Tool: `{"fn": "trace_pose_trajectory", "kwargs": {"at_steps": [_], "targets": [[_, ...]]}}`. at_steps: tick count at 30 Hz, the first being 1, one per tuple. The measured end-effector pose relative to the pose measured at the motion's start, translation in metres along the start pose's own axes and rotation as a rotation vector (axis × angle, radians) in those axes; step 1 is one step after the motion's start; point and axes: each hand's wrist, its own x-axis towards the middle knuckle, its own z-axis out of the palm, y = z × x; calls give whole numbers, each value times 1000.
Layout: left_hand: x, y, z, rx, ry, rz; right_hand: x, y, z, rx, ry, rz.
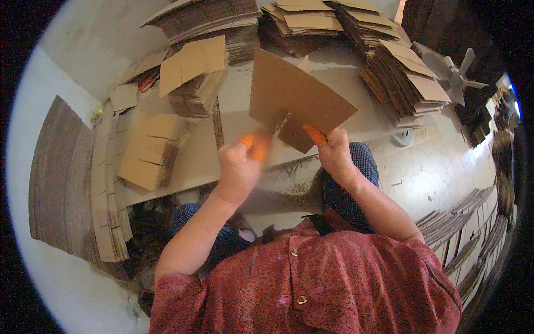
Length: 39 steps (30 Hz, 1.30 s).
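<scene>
A brown cardboard sheet with a slit in its lower edge is held up in front of me, tilted above the table. My right hand pinches its lower right part, an orange cover on the thumb or finger that lies over the board. My left hand, also with orange finger covers, is closed at the sheet's lower left edge beside the slit. Motion blurs its fingertips. On the left, nearest that hand, stands a small stack of slit cardboard pieces.
Behind it rises another cardboard stack. Tall piles of cardboard line the table's far side, with more stacks to the right. A white fan stands at far right. Bundled cardboard strips lie lower right; a slatted panel leans left.
</scene>
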Motion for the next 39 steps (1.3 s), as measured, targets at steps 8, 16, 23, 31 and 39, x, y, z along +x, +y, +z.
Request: {"fn": "trace_pose_trajectory", "kwargs": {"at_steps": [8,16,23,31,39], "targets": [[0,2,7,1,-17,36,-7,28,4,-251,-146,51],[0,-14,1,-622,-73,-170,-11,-6,-26,-290,90,-279],[14,-12,60,-955,-258,-205,54,-41,-43,165,-22,260],[9,23,91,-906,-542,-1,44,-35,-69,200,-455,489],[23,2,82,-364,-427,202,26,-57,-117,-398,142,-180]]}}
